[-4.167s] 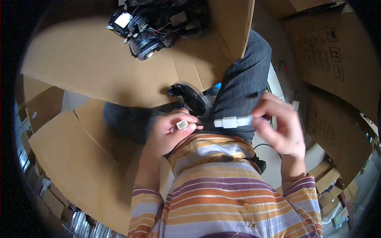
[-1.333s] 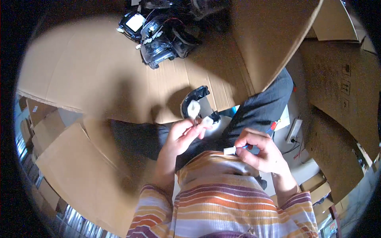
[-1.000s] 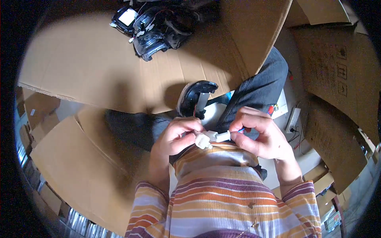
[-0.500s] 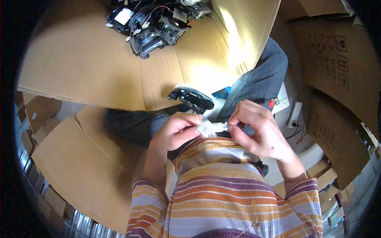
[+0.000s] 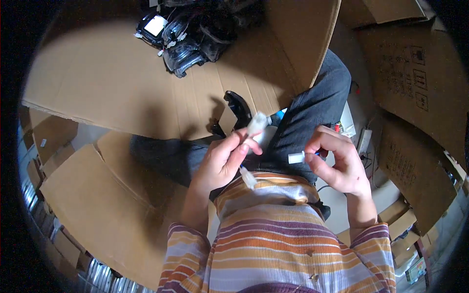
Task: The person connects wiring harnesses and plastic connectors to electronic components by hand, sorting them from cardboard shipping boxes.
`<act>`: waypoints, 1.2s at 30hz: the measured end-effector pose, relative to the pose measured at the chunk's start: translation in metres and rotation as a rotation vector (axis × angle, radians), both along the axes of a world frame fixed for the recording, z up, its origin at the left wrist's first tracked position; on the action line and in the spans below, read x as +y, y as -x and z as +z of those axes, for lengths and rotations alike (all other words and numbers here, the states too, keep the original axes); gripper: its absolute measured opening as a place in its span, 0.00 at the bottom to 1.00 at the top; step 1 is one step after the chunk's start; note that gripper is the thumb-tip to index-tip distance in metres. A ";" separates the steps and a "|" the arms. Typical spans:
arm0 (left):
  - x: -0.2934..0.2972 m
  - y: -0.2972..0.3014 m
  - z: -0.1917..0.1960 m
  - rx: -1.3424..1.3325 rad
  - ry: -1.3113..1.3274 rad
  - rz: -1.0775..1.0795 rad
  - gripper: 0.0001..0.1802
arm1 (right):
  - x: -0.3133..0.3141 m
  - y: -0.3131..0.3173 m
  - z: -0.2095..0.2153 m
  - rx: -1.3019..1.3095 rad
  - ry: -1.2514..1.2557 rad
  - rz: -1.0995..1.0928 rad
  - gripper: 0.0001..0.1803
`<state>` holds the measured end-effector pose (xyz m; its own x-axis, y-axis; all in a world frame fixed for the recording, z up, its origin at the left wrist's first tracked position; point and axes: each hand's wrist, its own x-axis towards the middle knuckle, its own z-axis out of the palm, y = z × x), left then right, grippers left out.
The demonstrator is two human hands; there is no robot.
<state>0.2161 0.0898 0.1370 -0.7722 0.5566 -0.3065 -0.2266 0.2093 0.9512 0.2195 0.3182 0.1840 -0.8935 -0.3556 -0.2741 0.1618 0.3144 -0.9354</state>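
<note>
Just above my lap, my left hand [image 5: 222,161] pinches thin wiring. A cloudy white connector [image 5: 258,123] sticks up past its fingertips, somewhat blurred, and a second pale connector [image 5: 248,179] dangles below on a bluish wire. Beyond those fingers a curved black plastic part [image 5: 238,106] is tilted against the cardboard edge; whether its leads run into my left hand is hidden. Off to the right, my right hand [image 5: 339,166] is closed in a pinch on a small white plug [image 5: 296,158] with a bit of blue wire behind it. A gap separates the plug from the left-hand connectors.
A big cardboard box [image 5: 122,88] opens in front of me, with a heap of black lamp-like units [image 5: 188,51] and white connectors at its far side. More cardboard [image 5: 107,195] lies at left. At right stand printed cartons [image 5: 415,78] and a white power strip [image 5: 364,140].
The white connectors between my hands have come apart, and my right hand has shifted right with the plug. The black part has turned more upright. The bright light on the cardboard has dimmed.
</note>
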 end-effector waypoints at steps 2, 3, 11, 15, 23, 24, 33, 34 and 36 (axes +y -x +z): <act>-0.001 0.002 0.002 -0.041 -0.021 -0.007 0.18 | -0.002 0.001 0.001 0.044 0.016 -0.003 0.03; -0.001 0.002 0.002 0.069 -0.025 -0.024 0.17 | -0.003 0.001 0.000 0.045 0.019 -0.003 0.03; -0.008 -0.004 0.014 -0.209 -0.074 0.083 0.10 | -0.002 0.010 0.002 0.052 0.142 0.021 0.03; -0.008 0.002 0.004 0.059 -0.146 -0.092 0.08 | 0.001 0.013 -0.001 0.081 0.138 0.000 0.03; -0.008 0.001 0.011 -0.011 -0.070 -0.183 0.09 | 0.002 0.010 0.002 0.093 0.167 0.060 0.03; -0.008 0.000 0.011 0.001 -0.093 -0.168 0.09 | 0.003 0.009 0.001 0.092 0.168 0.057 0.03; -0.004 0.007 0.025 0.022 0.113 -0.228 0.09 | 0.007 0.004 0.004 0.066 0.158 0.055 0.03; -0.003 0.008 0.025 0.022 0.110 -0.234 0.09 | 0.008 0.003 0.003 0.085 0.169 0.055 0.03; -0.002 0.009 0.027 0.035 0.142 -0.249 0.09 | 0.009 0.002 0.004 0.104 0.183 0.055 0.03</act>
